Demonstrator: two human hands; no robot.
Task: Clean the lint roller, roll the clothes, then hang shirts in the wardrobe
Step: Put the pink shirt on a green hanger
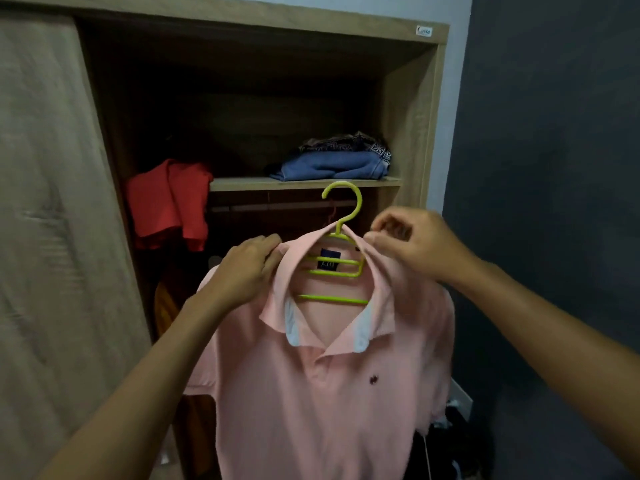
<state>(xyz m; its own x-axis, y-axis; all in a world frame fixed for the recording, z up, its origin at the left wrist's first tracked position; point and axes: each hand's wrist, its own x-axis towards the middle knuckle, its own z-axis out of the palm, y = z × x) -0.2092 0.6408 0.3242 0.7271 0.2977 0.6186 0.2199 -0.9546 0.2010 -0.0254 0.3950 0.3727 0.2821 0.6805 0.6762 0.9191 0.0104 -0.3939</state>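
Open wardrobe [408,109]: folded clothes [332,164] on its shelf [242,184]. Both hands, left hand [247,263] and right hand [415,242], pinch the pink shirt [311,393], seemingly on a green hanger [341,202].

I can find only 3 marks here. On the top right corner of the wardrobe frame [437,98] there is a small white sticker [424,30] with a dark brand word in script; I cannot read the letters with certainty. Inside the collar of the pink shirt [311,393] I see a dark blue neck label [329,259] with pale letters, partly behind the hanger [341,216], not readable. The chest carries a small dark logo [373,379], without letters.
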